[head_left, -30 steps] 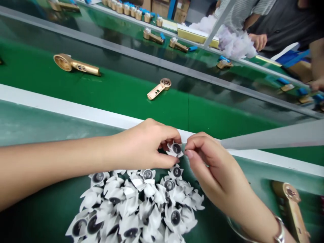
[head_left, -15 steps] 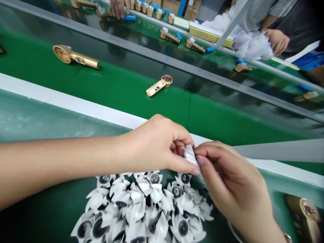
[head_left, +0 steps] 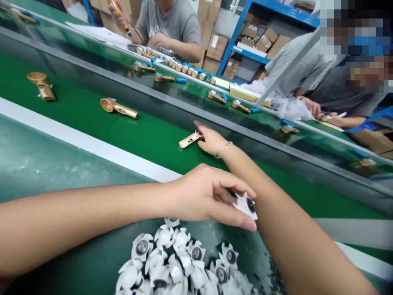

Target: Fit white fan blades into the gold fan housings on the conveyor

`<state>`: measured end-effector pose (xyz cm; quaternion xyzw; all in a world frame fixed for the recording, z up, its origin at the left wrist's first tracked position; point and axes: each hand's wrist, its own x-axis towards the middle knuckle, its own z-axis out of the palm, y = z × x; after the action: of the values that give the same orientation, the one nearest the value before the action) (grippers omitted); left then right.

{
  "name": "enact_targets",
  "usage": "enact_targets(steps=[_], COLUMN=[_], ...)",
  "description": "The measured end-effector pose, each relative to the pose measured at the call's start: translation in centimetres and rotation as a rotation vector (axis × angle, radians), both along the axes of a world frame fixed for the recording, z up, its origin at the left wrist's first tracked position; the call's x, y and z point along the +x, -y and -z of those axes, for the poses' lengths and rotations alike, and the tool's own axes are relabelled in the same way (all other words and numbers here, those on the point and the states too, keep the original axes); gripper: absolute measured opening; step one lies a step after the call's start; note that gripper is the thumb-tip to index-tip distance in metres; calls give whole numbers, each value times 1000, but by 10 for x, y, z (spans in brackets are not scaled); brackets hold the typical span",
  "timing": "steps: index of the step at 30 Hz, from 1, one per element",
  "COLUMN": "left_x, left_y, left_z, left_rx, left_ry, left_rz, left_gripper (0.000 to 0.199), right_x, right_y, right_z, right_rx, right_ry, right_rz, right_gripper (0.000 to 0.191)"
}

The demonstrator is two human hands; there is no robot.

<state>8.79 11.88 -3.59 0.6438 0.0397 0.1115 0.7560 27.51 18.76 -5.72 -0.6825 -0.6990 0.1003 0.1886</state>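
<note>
Out from beside the left grip, the right grip has moved over the belt to a gold handle; the fan has turned too, its dark hub now showing.

Head view: the left grip pinches 1 white fan by its blades between thumb and fingers, at the belt's near edge. The right grip is spread, thumb apart from fingers, about the round end of the handle on the belt; whether it touches, I cannot tell.

I judge the fan light and stiff, with thin blades that could chip under a hard squeeze; the hub looks the safer hold. The handle seems a rigid, fairly light shell, perhaps slippery for its smooth finish; its stem or round rim should give good purchase.

On the near side of the belt, the green desk is smooth and pale-marked, with a loose pile of fans. 2 more gold pieces lie farther left on the belt. Across the belt runs a second line of parts with blue bits; past it are 2 co-workers, 1 holding an orange tool, and a blue shelf with boxes.
</note>
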Motion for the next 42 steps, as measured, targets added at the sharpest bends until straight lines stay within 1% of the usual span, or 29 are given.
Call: enact_targets(steps=[1, 2, 3, 5, 8, 9, 11, 12, 13, 15, 17, 18, 20, 22, 26, 29, 31, 34, 38, 40, 42], left_x=[0, 0, 1, 3, 4, 5, 4, 3, 3, 2, 0, -1, -2, -3, -5, -6, -6, -7, -6, -5, -5], left_y=[0, -1, -3, -8, -17, -20, -22, -22, -21, -18, -13, -11, -8, -7, -10, -12, -11, -9, -7, -8, -8], left_z=[-1, -3, -5, -9, -18, -20, -22, -22, -22, -20, -20, -20, -20, -22, -26, -31, -33, -34, -34, -33, -33], left_rx=[-51, -104, -144, -154, -86, -64, 9, 58, 103, 144, 135, 136, 187, 292, 568, 771, 855, 885, 864, 799, 682], left_ry=[-4, -1, 12, 66, 136, 142, 124, 111, 95, 62, 34, 21, 21, 40, 94, 134, 131, 53, -30, -53, -97], left_rz=[-1, -5, -10, -56, -127, -141, -167, -183, -194, -185, -139, -120, -110, -134, -180, -208, -208, -200, -189, -163, -145], left_gripper=[47, 46, 46, 44, 38, 36, 37, 39, 41, 47, 48, 46, 37, 30, 22, 19, 18, 18, 19, 19, 21], right_x=[-3, -6, -8, -10, -13, -15, -22, -27, -31, -38, -43, -44, -44, -43, -39, -38, -38, -39, -40, -41, -42], right_y=[-3, 1, 12, 49, 124, 148, 189, 204, 217, 232, 237, 238, 238, 238, 239, 240, 241, 241, 241, 240, 240], right_z=[0, -1, -5, -17, -36, -40, -45, -46, -46, -47, -48, -49, -48, -46, -41, -42, -43, -44, -46, -47, -49], right_rx=[-12, -17, -16, -1, 56, 91, 152, 176, 192, 218, 242, 247, 256, 255, 227, 219, 226, 236, 245, 241, 240], right_ry=[0, -1, -3, -14, -58, -123, -366, -505, -627, -756, -785, -785, -781, -767, -691, -599, -503, -351, -186, -111, -47], right_rz=[-21, -28, -23, 4, 73, 114, 197, 226, 243, 257, 252, 249, 240, 235, 247, 242, 229, 214, 183, 142, 92], right_gripper=[43, 37, 35, 43, 56, 57, 60, 59, 57, 51, 46, 46, 50, 51, 53, 56, 55, 52, 52, 52, 49])
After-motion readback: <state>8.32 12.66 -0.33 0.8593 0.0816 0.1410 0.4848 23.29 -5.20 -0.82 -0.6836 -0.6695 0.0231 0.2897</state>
